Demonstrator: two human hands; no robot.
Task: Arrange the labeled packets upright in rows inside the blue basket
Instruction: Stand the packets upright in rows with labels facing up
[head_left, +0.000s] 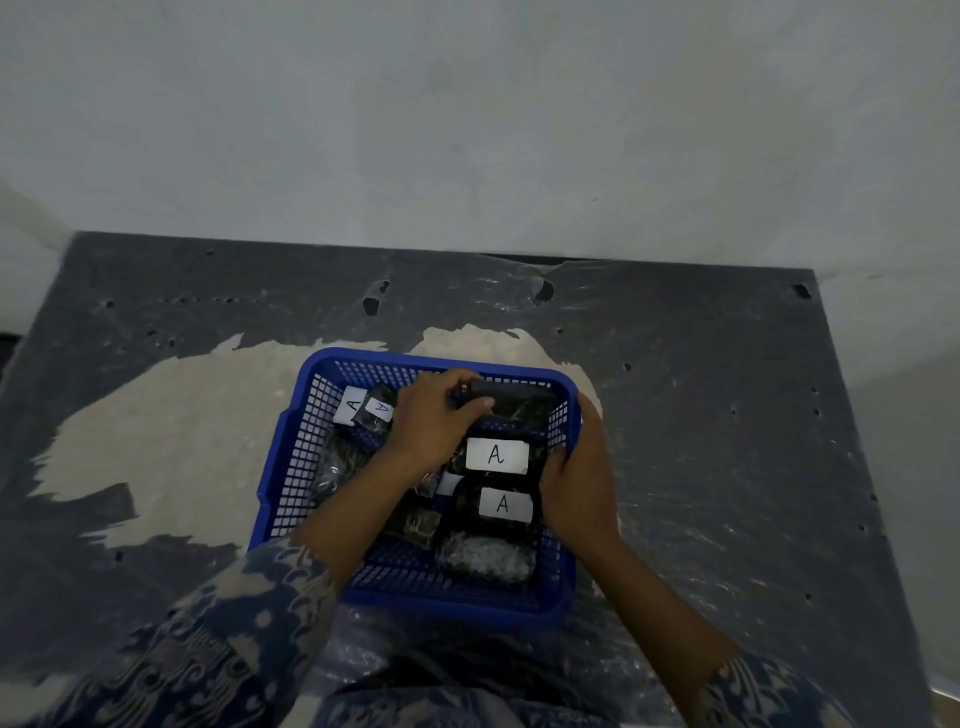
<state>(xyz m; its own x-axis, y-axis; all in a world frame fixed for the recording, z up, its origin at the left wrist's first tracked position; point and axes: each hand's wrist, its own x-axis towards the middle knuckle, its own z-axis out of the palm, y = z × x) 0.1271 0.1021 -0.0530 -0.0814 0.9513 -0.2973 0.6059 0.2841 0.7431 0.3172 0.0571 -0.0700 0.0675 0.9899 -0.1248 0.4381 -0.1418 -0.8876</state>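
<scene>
Basket is the landmark, sitting mid-desk w/ all packets inside it. Far-left corner: two "A" packets leaning about upright against the wall. Left side below them: unlabeled-side packets lying flat. Left hand reaches in across the basket, wrist at the near-left rim, fingers curled toward the far wall; its grip is closed on a dark packet. That packet's long axis runs left-right, parallel to the far wall, just right of the hand, so left hand is the nearer one. Right half: two "A" labels face up, so those packets likely still lie flat. Right hand wraps the right rim, closed on it, prob. steadying. Next move, I'd judge: seat the held packet on edge against the far wall.
</scene>
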